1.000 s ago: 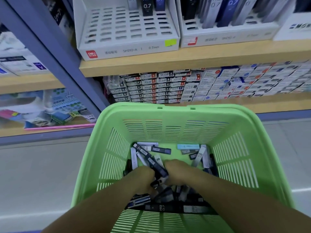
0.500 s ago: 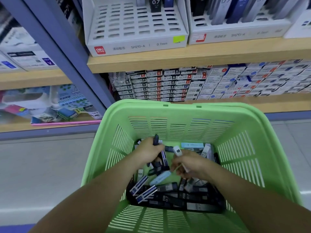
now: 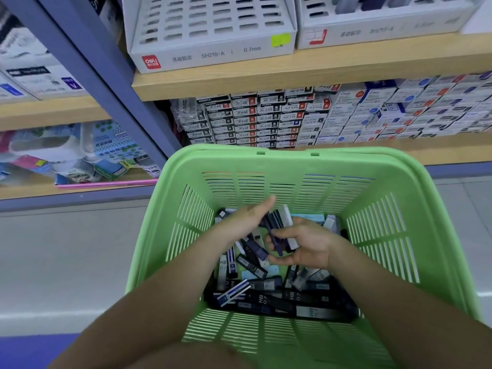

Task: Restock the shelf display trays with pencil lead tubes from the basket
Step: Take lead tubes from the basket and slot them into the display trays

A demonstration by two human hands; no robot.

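- Lead tubes [image 3: 269, 291]: a loose heap is shown on the floor of the green basket [image 3: 292, 162], thickest toward 6 o'clock. The tubes are judged light, rigid and smooth-sided, so they are likely to slide out of a slack hold.
- Right hand [image 3: 306, 249]: it is held palm-up at 2 o'clock of the heap. Its fingers are curled round a bundle [image 3: 277, 238] of dark and white tubes.
- Left hand [image 3: 245, 222]: it is placed at 10 o'clock of the bundle, thumb straight. Its fingers are hidden, so their state cannot be told.
- Suggested hold: tubes are best aligned parallel and pinched across the long flat sides, not by the ends.
- Display tray [image 3: 213, 53]: it stands on the upper shelf [image 3: 292, 75] at 12 o'clock, with most of the slots in view bare.
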